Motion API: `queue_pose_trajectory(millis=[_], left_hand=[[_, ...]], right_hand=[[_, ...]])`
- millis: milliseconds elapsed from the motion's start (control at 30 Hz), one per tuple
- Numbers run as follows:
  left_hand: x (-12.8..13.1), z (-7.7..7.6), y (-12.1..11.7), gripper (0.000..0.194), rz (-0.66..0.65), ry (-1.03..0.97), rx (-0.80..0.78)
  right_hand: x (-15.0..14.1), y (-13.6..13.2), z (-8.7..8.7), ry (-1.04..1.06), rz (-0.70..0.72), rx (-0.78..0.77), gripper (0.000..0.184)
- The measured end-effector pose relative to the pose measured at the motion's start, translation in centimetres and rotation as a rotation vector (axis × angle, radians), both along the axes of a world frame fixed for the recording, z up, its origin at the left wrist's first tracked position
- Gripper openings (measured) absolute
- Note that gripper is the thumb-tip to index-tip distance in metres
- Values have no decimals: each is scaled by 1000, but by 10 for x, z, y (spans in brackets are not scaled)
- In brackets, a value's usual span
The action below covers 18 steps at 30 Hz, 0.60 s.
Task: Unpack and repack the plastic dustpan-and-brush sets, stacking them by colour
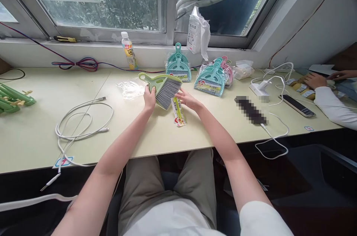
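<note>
My left hand [150, 99] is closed around the near-left edge of a light green hand brush and dustpan set [160, 80], just under its looped handle. The set is tilted above the table, its grey bristles [168, 91] turned toward me. At its right edge, my right hand [187, 99] has its fingers closed on the upper end of a printed yellow-green and white paper label [179, 112], which hangs below the bristles. The fingertips of that hand also come close to the brush corner; whether they touch it I cannot tell. Behind my left hand lies a crumpled clear plastic wrapper [129, 89].
Wrapped teal brush sets [178, 65] [211, 79] and a pink one [228, 70] stand along the back. A drink bottle [129, 53] is by the sill. A coiled white cable [83, 120] lies left; phones [297, 105] and a charger [260, 88] right, beside another person's hand [315, 80].
</note>
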State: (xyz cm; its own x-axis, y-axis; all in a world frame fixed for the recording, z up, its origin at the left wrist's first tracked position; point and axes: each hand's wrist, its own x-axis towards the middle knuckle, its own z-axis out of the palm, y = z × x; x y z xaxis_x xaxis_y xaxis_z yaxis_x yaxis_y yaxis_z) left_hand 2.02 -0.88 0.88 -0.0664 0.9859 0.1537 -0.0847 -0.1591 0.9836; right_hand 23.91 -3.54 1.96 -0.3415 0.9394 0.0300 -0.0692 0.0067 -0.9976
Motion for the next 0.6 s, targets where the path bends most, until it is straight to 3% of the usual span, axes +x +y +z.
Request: queue_pose_trajectory(millis=[67, 167, 333, 433, 533, 600], left_hand=[[-2, 0, 2, 48, 165, 9, 28], [-6, 2, 4, 42, 240, 13, 46], [-9, 10, -2, 42, 395, 101, 167], [5, 19, -21, 43, 349, 180, 239], [26, 27, -50, 45, 177, 274, 357], [36, 30, -67, 49, 57, 390, 427]], right_hand=[[2, 4, -5, -133, -18, 41, 71], [18, 12, -9, -443, -143, 114, 56], [35, 12, -2, -870, -531, 555, 28], [16, 2, 3, -837, -594, 724, 21], [-13, -13, 5, -705, -536, 802, 23], [-28, -23, 5, -664, -569, 815, 21]])
